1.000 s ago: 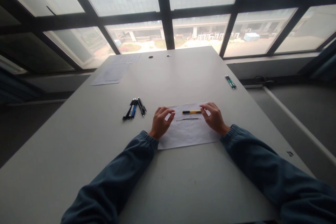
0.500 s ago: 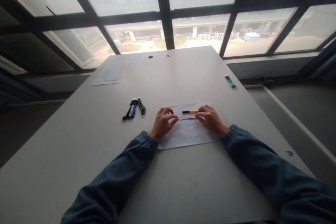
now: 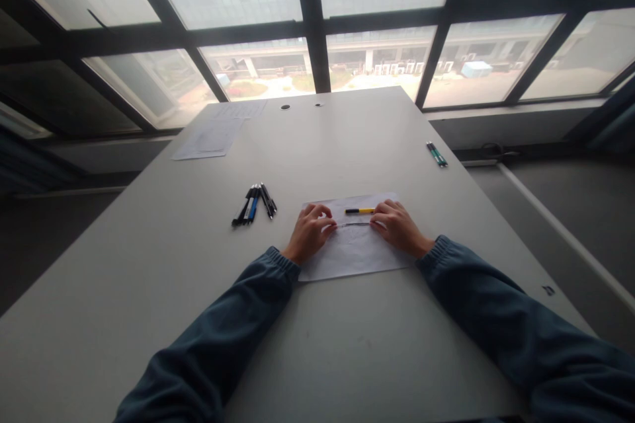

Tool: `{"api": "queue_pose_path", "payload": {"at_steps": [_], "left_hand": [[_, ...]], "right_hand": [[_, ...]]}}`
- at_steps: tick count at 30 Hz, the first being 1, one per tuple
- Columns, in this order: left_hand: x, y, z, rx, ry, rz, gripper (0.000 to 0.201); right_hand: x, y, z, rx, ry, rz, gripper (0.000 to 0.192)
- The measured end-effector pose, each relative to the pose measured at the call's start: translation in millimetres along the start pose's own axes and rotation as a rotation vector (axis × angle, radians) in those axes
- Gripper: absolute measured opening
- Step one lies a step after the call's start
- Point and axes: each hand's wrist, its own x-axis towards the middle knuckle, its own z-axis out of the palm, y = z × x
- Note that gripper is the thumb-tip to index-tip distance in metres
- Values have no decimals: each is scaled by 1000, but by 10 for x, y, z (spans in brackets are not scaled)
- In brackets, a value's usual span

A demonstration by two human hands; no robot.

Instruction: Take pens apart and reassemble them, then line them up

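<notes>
Between my two hands a thin, dark pen refill (image 3: 356, 224) lies level just above or on a white sheet of paper (image 3: 357, 258); I cannot tell whether it touches the sheet. My left hand (image 3: 310, 232) pinches its left end between thumb and finger. At the other end, my right hand (image 3: 397, 227) has its thumb and fingertips closed on it. Just beyond the refill lies a yellow pen with a black end (image 3: 358, 211), its right end hidden by my right fingers.
Left of the sheet lies a group of black and blue pens (image 3: 254, 205). Several green pens (image 3: 436, 154) rest near the table's right edge. Printed papers (image 3: 211, 135) lie at the far left. The white table (image 3: 149, 277) reaches the windows, with a round hole (image 3: 285, 107) near its far end.
The thumb and finger of my left hand have drawn closer together at the refill's left end. My right hand stays nearly where it was.
</notes>
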Motion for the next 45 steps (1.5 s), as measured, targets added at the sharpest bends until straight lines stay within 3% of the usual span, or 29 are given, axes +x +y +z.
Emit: {"api": "queue_pose_path", "payload": {"at_steps": [9, 15, 20, 45], "left_hand": [[5, -17, 13, -11, -13, 5, 12], [21, 15, -14, -65, 113, -30, 13], [28, 40, -37, -129, 166, -43, 13], [32, 51, -45, -159, 146, 35, 11]], "right_hand": [[-3, -3, 39, 10, 10, 15, 13], [3, -5, 41, 49, 111, 99, 16], [10, -35, 9, 74, 132, 61, 21], [8, -37, 43, 113, 145, -57, 19]]}}
